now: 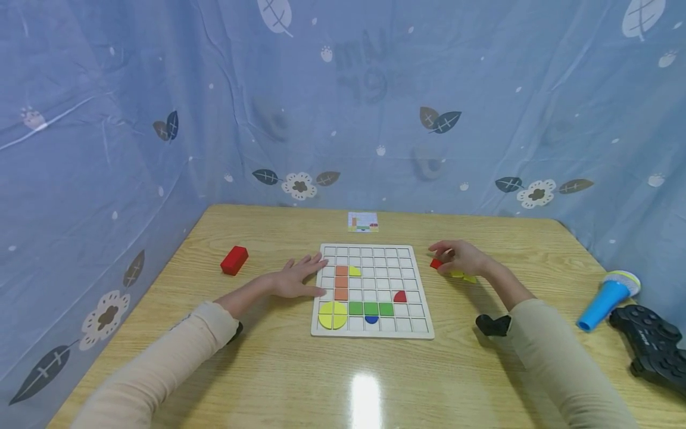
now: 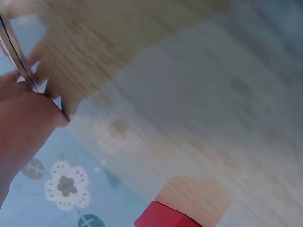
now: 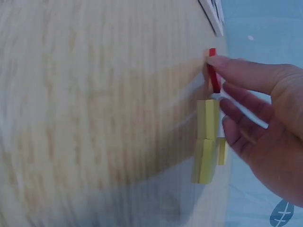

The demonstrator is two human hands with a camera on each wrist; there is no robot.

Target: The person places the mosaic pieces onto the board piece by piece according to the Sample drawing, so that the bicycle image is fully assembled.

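Observation:
A white grid board point(image 1: 370, 250) lies mid-table. It bears orange squares point(image 1: 341, 282), a yellow circle of quarter pieces point(image 1: 333, 316), a yellow quarter piece point(image 1: 354, 271), green squares point(image 1: 371, 308), a blue rounded piece point(image 1: 371, 320) and a red quarter piece point(image 1: 399, 297). My left hand point(image 1: 295, 278) lies with spread fingers at the board's left edge. Right of the board, my right hand point(image 1: 462, 258) pinches a small red piece point(image 3: 214, 71) low over the table, thumb on its near side. Several yellow pieces point(image 3: 207, 120) lie beside its fingers, partly hidden in the head view.
A small pattern card point(image 1: 362, 221) lies behind the board, and a red block point(image 1: 234, 260) sits at the left. A blue toy microphone point(image 1: 605, 301) and a black game controller point(image 1: 651, 342) are at the right. Patterned blue cloth point(image 1: 375, 119) hangs round the wooden table point(image 1: 300, 369).

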